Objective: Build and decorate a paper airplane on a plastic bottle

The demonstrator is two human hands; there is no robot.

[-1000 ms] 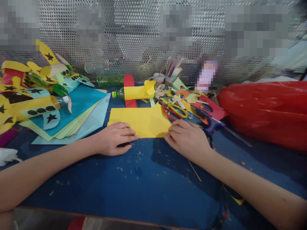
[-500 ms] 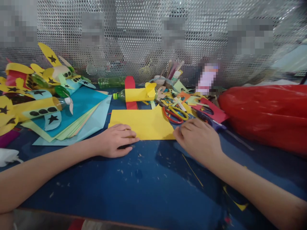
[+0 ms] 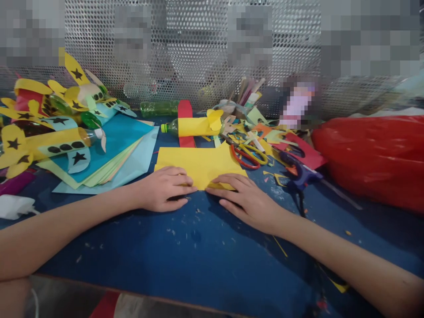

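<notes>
A yellow paper sheet lies flat on the blue table, its near edge under the fingers of both hands. My left hand rests on the sheet's lower left part, fingers spread. On its lower right part lies my right hand, fingers extended and slightly apart, the tips near those of the left. Just behind the sheet is a green bottle wrapped in yellow paper, with a red paper strip across it. Scissors with red and yellow handles lie at the sheet's right corner.
Bottle planes with black stars and coloured sheets crowd the left. Paper scraps, a blue glue gun and a big red bag are at the right. A perforated metal screen stands behind.
My right hand has moved left from the sheet's right corner to its near edge, and its fingers have stretched out. The whole view has shifted slightly. My left hand stays on the sheet.
</notes>
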